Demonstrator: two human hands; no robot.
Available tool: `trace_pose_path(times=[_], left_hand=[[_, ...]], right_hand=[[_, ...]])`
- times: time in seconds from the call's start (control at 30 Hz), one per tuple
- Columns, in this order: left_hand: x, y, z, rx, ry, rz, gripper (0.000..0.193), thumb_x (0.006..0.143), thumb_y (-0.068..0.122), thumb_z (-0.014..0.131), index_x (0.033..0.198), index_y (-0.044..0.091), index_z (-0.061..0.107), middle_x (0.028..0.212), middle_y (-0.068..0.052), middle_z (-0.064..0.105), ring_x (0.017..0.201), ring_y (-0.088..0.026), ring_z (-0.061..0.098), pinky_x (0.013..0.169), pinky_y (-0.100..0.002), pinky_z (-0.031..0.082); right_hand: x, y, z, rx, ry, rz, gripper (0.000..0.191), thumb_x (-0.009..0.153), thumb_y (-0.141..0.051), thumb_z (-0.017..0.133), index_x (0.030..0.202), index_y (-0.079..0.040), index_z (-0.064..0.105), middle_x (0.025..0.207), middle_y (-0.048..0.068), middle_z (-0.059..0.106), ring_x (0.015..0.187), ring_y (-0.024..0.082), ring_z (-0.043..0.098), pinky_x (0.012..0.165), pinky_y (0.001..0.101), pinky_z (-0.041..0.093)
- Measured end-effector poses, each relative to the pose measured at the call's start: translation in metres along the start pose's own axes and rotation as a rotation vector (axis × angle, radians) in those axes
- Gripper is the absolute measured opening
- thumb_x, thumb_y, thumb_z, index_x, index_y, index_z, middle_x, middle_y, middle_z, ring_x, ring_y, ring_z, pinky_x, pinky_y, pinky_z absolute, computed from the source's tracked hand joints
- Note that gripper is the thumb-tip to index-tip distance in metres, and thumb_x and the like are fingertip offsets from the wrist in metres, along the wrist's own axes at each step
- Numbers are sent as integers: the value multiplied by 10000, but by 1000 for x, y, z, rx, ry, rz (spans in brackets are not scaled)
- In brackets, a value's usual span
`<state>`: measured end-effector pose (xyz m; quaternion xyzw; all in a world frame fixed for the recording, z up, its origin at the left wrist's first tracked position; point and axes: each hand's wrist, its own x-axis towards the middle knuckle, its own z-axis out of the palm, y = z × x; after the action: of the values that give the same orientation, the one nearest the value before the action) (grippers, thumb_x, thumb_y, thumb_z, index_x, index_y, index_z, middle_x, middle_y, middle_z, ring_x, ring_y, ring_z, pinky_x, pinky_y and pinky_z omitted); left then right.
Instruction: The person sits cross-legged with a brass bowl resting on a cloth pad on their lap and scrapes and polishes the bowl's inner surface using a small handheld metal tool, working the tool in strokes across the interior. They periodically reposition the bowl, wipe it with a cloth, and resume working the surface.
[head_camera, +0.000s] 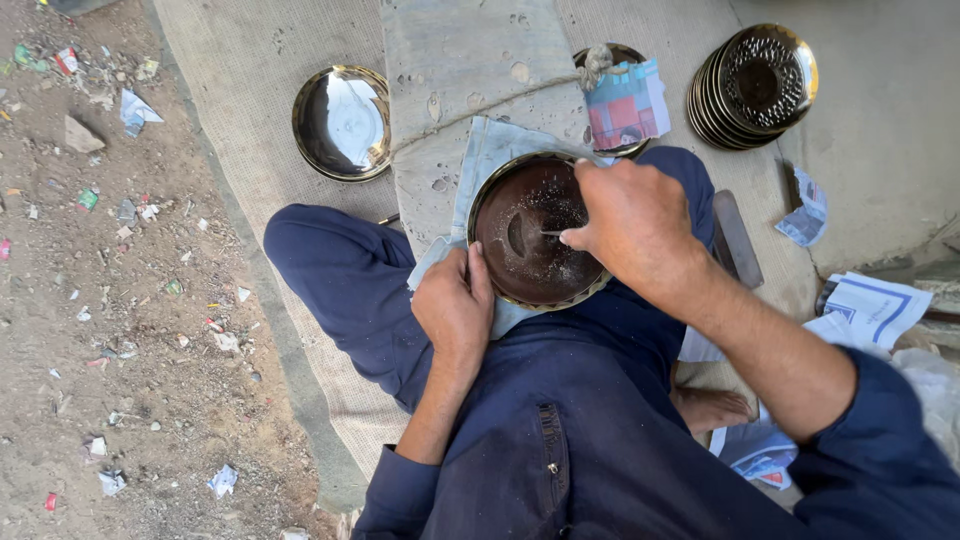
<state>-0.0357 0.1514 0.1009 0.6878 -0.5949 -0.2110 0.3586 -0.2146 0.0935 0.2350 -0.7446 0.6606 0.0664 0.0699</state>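
A round dark brass plate (520, 245) rests on a pale blue cloth (487, 150) over my lap, its face dusted with fine metal shavings. My left hand (453, 310) grips the plate's near-left rim and steadies it. My right hand (630, 225) is closed around a thin metal scribing tool (551, 233) whose tip touches the plate's middle. I sit cross-legged in dark blue clothes.
A shiny brass plate (342, 122) lies on the burlap mat (250, 110) at far left. A stack of patterned plates (755, 85) stands at far right. Another plate under a paper scrap (627, 105) lies ahead. A flat file (738, 238) and papers (870, 310) lie right. Littered dirt (110, 280) spreads left.
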Motion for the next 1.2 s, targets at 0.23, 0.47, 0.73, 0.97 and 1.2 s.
trace_pose_path(times=[0.23,0.47,0.73,0.97,1.2], left_hand=[[13,0,-7,-19,-117,3,415,995,343,661,737,24,599,598,-209,581,588,-424,573,541,-507,426],[28,-26,-42,-326,-57,-151,301,1007,290,657,854,34,692,573,-73,476,553,-138,405,500,-331,357],[109,-125,-19,-806,393,-423,331,1061,277,598,811,61,615,626,22,557,496,-59,435,445,-240,312],[185,-154,54,-749,392,-692,292,940,194,635,733,7,549,640,-129,705,390,-130,473,369,-314,322],[178,-141,68,-130,89,-581,428,900,358,714,658,6,710,640,-148,714,550,-229,677,588,-405,525]], right_hand=[[-39,17,32,153,236,52,798,654,-404,964,1314,-57,679,737,191,689,683,393,692,577,498,541],[-83,99,113,1298,482,216,639,967,-145,787,1525,6,516,1010,-52,637,872,35,565,796,182,512],[-98,173,262,1002,742,682,564,959,-185,884,1392,72,631,1088,69,663,869,105,583,769,240,500],[-106,218,304,739,688,909,597,1014,-384,816,1336,80,624,1026,211,723,872,275,685,807,393,549],[-112,231,305,488,605,894,539,1073,-385,755,1341,67,637,996,279,717,884,445,696,804,520,539]])
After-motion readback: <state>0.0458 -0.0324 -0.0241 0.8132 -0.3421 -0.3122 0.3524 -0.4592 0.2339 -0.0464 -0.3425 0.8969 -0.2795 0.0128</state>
